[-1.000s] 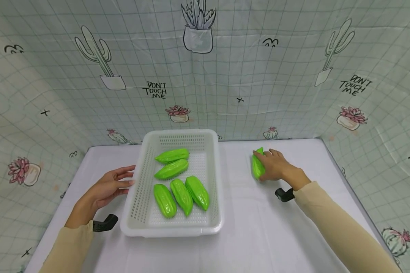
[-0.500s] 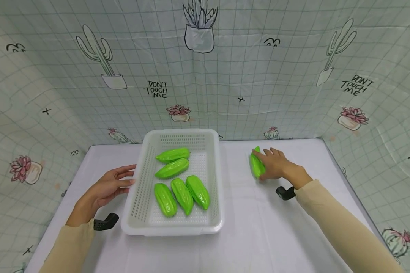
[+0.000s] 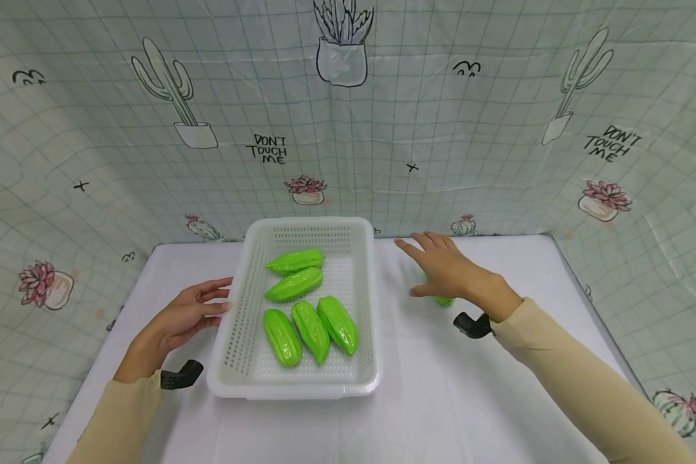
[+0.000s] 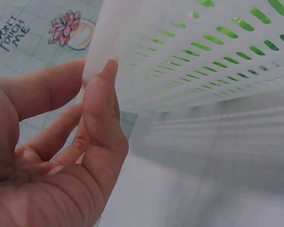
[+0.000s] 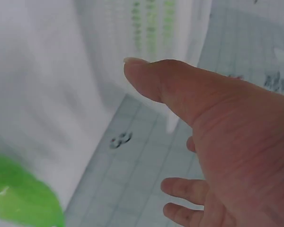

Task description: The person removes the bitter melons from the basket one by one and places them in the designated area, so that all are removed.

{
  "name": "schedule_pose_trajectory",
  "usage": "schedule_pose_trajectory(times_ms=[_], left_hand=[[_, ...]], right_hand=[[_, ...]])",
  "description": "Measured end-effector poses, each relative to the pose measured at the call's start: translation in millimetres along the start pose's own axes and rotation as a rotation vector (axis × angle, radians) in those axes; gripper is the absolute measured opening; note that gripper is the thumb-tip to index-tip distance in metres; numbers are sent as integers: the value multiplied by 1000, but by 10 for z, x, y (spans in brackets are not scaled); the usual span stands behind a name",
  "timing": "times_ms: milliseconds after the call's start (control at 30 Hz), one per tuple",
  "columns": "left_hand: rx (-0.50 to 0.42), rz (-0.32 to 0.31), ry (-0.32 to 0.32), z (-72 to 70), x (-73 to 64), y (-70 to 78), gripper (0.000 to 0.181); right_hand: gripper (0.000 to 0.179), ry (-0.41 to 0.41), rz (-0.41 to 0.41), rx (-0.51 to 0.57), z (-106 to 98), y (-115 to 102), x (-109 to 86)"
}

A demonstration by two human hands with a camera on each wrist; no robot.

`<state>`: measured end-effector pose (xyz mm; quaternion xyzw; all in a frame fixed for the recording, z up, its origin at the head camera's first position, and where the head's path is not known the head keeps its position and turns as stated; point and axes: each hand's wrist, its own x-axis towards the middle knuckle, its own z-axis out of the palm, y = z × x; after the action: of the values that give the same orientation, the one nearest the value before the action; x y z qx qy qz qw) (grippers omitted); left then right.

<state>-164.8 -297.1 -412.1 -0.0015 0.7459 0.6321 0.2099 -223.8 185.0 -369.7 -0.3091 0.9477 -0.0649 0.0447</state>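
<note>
My left hand (image 3: 180, 320) is at the left side of a white perforated plastic basket (image 3: 292, 391), fingers loosely extended. In the left wrist view its fingertips rest right at the basket's rim (image 4: 111, 33). Inside the basket lie several glossy green, ribbed vegetables with pointed ends, like this one (image 3: 338, 325): two at the back, three at the front. Over the right part of the table my right hand (image 3: 449, 270) is spread, holding nothing. Another such green vegetable (image 3: 444, 301) lies under it, mostly hidden in the head view; the right wrist view shows its end (image 5: 23, 194) apart from the fingers.
A white cloth covers the table (image 3: 441, 393). Behind it and along both sides hangs a grid-patterned curtain (image 3: 406, 116) printed with cacti and lettering. A black wrist camera (image 3: 182, 375) juts out near the basket's front left corner.
My right hand has let go of the green vegetable and moved left with its fingers spread, leaving the vegetable on the table. The left hand stays at the basket.
</note>
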Motion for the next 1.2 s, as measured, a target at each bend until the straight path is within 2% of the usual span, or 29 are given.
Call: schedule_pose_trajectory(times_ms=[200,367,700,967,1200], left_hand=[[-23,5,-13,10,0,24,76],[-16,4,-8,11,-6,30,76],[5,-1,3,12,-15,21,75],[11,-4,7,23,-18,26,75],[7,-2,9,19,-15,27,75]], right_hand=[[98,-9,-96,-48,-103,-367,134],[100,-46,-135,-80,-132,-614,261],[102,-147,-145,-121,-67,-912,458],[102,-168,-172,-150,3,-1120,549],[103,-205,-156,-188,78,-1296,630]])
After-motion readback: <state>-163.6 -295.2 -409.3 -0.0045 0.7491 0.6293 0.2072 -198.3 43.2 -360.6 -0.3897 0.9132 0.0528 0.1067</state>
